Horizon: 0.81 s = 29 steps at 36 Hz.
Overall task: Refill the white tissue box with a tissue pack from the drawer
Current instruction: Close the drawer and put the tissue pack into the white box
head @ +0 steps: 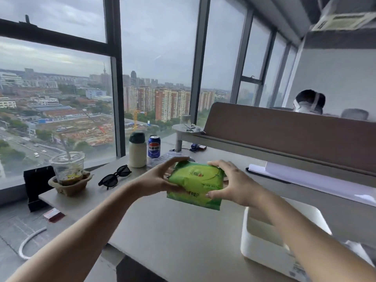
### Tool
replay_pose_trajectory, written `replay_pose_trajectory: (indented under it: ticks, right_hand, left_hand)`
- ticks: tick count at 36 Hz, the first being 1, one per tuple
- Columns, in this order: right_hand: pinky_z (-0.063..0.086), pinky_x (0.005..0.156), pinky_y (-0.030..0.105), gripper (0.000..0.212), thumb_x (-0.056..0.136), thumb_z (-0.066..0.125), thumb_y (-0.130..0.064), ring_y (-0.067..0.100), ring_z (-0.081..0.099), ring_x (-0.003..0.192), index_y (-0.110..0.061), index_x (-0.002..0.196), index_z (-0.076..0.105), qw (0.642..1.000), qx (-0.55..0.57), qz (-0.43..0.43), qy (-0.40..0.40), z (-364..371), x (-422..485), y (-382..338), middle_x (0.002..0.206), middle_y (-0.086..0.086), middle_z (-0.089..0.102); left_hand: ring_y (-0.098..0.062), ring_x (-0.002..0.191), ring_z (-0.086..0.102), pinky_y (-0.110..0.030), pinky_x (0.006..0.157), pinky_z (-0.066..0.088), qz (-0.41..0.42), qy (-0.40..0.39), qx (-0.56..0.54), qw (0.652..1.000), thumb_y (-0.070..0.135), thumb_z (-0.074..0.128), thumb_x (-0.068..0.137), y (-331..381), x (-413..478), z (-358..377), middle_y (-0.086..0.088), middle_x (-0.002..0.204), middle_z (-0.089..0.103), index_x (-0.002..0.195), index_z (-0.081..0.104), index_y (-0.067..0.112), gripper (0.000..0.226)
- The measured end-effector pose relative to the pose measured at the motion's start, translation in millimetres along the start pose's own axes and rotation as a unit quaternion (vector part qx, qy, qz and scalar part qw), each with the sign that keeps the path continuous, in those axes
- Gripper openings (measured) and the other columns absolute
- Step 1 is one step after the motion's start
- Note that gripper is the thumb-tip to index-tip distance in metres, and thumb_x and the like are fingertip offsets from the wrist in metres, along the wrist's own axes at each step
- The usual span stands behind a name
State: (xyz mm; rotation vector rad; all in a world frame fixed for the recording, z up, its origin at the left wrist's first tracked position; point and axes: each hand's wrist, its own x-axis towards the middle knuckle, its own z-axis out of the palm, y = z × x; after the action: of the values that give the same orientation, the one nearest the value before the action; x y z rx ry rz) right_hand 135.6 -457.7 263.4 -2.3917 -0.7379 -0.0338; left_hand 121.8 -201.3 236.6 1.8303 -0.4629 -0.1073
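A green tissue pack (196, 183) is held in the air above the desk, gripped from both sides. My left hand (160, 179) clasps its left end with fingers over the top. My right hand (234, 185) clasps its right end, thumb underneath. The white tissue box (262, 241) stands open at the lower right of the desk, partly hidden behind my right forearm; what is inside it cannot be made out. No drawer is in view.
On the desk (173, 231) stand a cream bottle (138, 150), a blue soda can (154, 146), black sunglasses (115, 177) and an iced drink cup (68, 169) in a paper holder. A white paper roll (305, 176) lies by the brown partition (284, 135). A person sits behind the partition.
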Motion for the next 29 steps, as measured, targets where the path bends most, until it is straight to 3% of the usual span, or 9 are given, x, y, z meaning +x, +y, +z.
replay_pose_trajectory:
  ticks: [4, 6, 8, 10, 14, 19, 22, 26, 29]
  right_hand:
    - [0.045, 0.098, 0.027, 0.087, 0.059, 0.081, -0.044, 0.012, 0.048, 0.119, -0.04, 0.135, 0.039, 0.999, -0.024, 0.015, 0.03, -51.8, -32.7, 27.2, 0.128, -0.009, 0.043]
    - [0.042, 0.091, 0.02, 0.085, 0.064, 0.083, -0.036, 0.011, 0.047, 0.118, -0.039, 0.136, 0.038, 0.998, -0.034, 0.029, 0.04, -72.5, -50.9, 42.0, 0.128, -0.008, 0.043]
    - [0.04, 0.092, 0.023, 0.084, 0.065, 0.083, -0.035, 0.013, 0.047, 0.118, -0.039, 0.135, 0.038, 0.997, -0.045, 0.047, 0.05, -89.4, -69.0, 56.6, 0.13, -0.007, 0.044]
    - [0.041, 0.092, 0.022, 0.082, 0.066, 0.084, -0.033, 0.013, 0.046, 0.119, -0.039, 0.134, 0.039, 0.996, -0.039, 0.066, 0.056, -101.3, -85.9, 70.5, 0.131, -0.006, 0.043]
    - [0.044, 0.098, 0.026, 0.082, 0.066, 0.085, -0.032, 0.012, 0.047, 0.121, -0.037, 0.134, 0.04, 0.993, -0.008, 0.101, 0.065, -112.0, -113.0, 96.1, 0.132, -0.006, 0.041]
    - [0.046, 0.101, 0.029, 0.084, 0.062, 0.085, -0.036, 0.011, 0.049, 0.119, -0.038, 0.133, 0.039, 0.989, -0.016, 0.126, 0.08, -113.4, -126.4, 122.5, 0.132, -0.005, 0.044]
    - [0.043, 0.105, 0.035, 0.086, 0.059, 0.085, -0.041, 0.012, 0.047, 0.12, -0.039, 0.133, 0.04, 0.987, -0.036, 0.129, 0.087, -110.6, -126.5, 134.3, 0.131, -0.006, 0.044]
    - [0.037, 0.096, 0.014, 0.086, 0.063, 0.085, -0.036, 0.009, 0.043, 0.122, -0.035, 0.136, 0.04, 0.987, -0.037, 0.13, 0.088, -100.7, -126.7, 144.3, 0.136, -0.007, 0.041]
    - [0.034, 0.103, 0.023, 0.087, 0.063, 0.084, -0.04, 0.009, 0.042, 0.124, -0.036, 0.137, 0.038, 0.987, -0.042, 0.13, 0.083, -93.8, -128.0, 148.5, 0.136, -0.009, 0.04]
  left_hand:
    - [-0.008, 0.091, 0.071, -0.029, 0.076, 0.06, 0.038, -0.019, 0.008, 0.999, -0.006, 0.077, 0.075, 20.9, 36.7, 46.8, 0.004, 0.133, 0.049, 0.137, 0.046, 0.037, 0.081]
    - [-0.019, 0.1, 0.07, -0.041, 0.081, 0.061, 0.053, -0.031, 0.014, 0.998, 0.004, 0.083, 0.072, 27.1, 54.2, 71.1, 0.0, 0.136, 0.05, 0.136, 0.048, 0.041, 0.082]
    - [-0.031, 0.113, 0.063, -0.051, 0.087, 0.059, 0.069, -0.046, 0.03, 0.996, 0.02, 0.086, 0.064, 32.4, 69.8, 94.5, -0.003, 0.138, 0.049, 0.134, 0.049, 0.044, 0.083]
    - [-0.029, 0.117, 0.058, -0.049, 0.088, 0.058, 0.09, -0.06, 0.066, 0.992, 0.029, 0.085, 0.064, 36.2, 84.0, 116.1, 0.0, 0.137, 0.049, 0.135, 0.047, 0.046, 0.082]
    - [-0.021, 0.117, 0.053, -0.043, 0.09, 0.057, 0.111, -0.079, 0.113, 0.984, 0.026, 0.083, 0.071, 38.9, 106.1, 150.1, 0.007, 0.133, 0.05, 0.135, 0.043, 0.049, 0.079]
    - [-0.019, 0.122, 0.047, -0.036, 0.098, 0.043, 0.104, -0.092, 0.172, 0.975, 0.031, 0.084, 0.072, 34.2, 122.4, 173.9, 0.01, 0.14, 0.047, 0.139, 0.038, 0.048, 0.083]
    - [-0.02, 0.128, 0.042, -0.047, 0.108, 0.037, 0.105, -0.087, 0.219, 0.966, 0.053, 0.08, 0.064, 26.8, 127.6, 180.1, 0.009, 0.145, 0.045, 0.137, 0.034, 0.058, 0.086]
    - [-0.017, 0.135, 0.031, -0.049, 0.114, 0.024, 0.098, -0.072, 0.289, 0.95, 0.065, 0.072, 0.06, 19.2, 130.7, 182.4, 0.01, 0.146, 0.044, 0.136, 0.026, 0.064, 0.089]
    - [-0.015, 0.135, 0.028, -0.047, 0.112, 0.022, 0.096, -0.077, 0.304, 0.945, 0.064, 0.074, 0.064, 15.7, 128.8, 181.1, 0.01, 0.144, 0.044, 0.138, 0.025, 0.062, 0.088]
